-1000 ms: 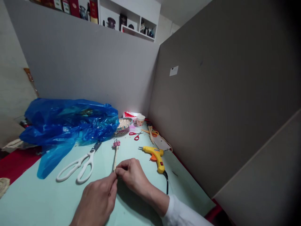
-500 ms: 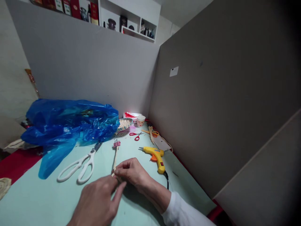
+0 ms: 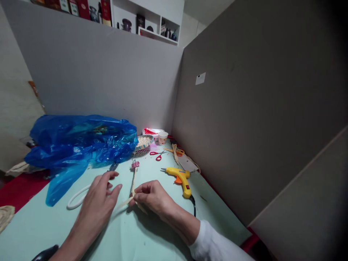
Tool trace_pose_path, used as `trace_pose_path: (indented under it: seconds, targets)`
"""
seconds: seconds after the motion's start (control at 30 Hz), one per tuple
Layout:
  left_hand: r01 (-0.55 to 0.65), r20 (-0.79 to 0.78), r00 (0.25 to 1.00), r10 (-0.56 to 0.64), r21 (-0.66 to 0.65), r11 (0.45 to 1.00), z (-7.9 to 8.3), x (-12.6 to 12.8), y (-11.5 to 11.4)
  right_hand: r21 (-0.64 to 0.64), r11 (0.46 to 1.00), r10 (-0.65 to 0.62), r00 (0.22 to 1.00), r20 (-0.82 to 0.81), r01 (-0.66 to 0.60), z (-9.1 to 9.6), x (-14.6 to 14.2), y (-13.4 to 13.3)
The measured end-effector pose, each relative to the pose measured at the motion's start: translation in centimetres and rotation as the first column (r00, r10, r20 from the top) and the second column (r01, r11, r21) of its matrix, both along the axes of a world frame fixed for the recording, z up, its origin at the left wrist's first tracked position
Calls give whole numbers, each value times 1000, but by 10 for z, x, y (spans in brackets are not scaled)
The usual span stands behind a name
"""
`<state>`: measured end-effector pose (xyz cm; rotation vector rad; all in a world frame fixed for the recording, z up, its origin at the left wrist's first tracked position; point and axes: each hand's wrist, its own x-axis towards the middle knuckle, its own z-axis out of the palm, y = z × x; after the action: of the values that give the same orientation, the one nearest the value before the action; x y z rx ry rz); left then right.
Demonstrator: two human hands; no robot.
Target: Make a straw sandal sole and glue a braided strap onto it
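Note:
A narrow pale braid of flat fibre strips (image 3: 134, 180) runs across the table, its far end caught in a pink binder clip (image 3: 135, 165). My right hand (image 3: 153, 195) pinches the near end of the braid between thumb and fingers, with loose strip ends sticking out to the left and below. To the left, my left hand (image 3: 99, 197) is raised with fingers apart and nothing in it. It covers most of the white-handled scissors (image 3: 74, 200); part of a handle loop and the dark blades still show.
A yellow hot glue gun (image 3: 179, 175) lies right of my right hand. Farther back are small red scissors (image 3: 158, 156), orange-handled scissors (image 3: 179, 152), a paper cup (image 3: 162, 138) and a woven basket (image 3: 145, 142). A blue plastic bag (image 3: 81, 141) fills the back left. Grey partitions (image 3: 244, 119) border the table.
My left hand has come off the near end of the braid and moved left and up, fingers spreading, over the white scissors. My right hand keeps its pinch in nearly the same place.

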<state>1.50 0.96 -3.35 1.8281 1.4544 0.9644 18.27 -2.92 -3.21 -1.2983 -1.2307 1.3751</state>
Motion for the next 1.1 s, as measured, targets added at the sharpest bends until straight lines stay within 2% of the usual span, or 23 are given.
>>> trace_pose_path:
  seconds: [0.07,0.13,0.23,0.37,0.47,0.57,0.77,0.87,0.93,1.0,1.1]
  targets:
    - [44,34,998,-43,-14,999,4,1,-2,6,1000,-10,1000,15,9,-2,0,1]
    - [156,95,985,-145,-122,980,0,7,-4,9,1000,-16,1000,25,16,-4,-1,2]
    - [296,253,942,-218,-327,898,-10,16,-9,25,1000,-19,999,45,17,-6,0,3]
    - [396,423,887,-186,-488,778,-15,18,-14,55,998,-14,997,82,9,-6,2,3]
    - [460,503,844,-188,-499,734,-13,16,-14,63,998,-2,994,107,-4,-6,1,3]
    - [490,546,816,-189,-482,726,-12,16,-12,93,996,-14,987,162,-1,-7,0,3]
    - [488,538,827,-164,-542,685,-13,15,-10,262,965,-80,914,397,-29,-10,1,1]
    - [488,517,836,-185,-545,681,-14,13,-10,303,949,-86,853,515,-87,-6,4,-2]
    - [479,492,846,-207,-529,700,-15,13,-12,313,940,-83,801,593,-134,-2,4,-5]
    - [446,447,867,-219,-502,741,-17,14,-14,319,929,-87,731,677,-185,2,4,-9]
    - [353,345,913,-216,-407,842,-19,18,-15,330,917,-140,593,793,-225,6,2,-16]
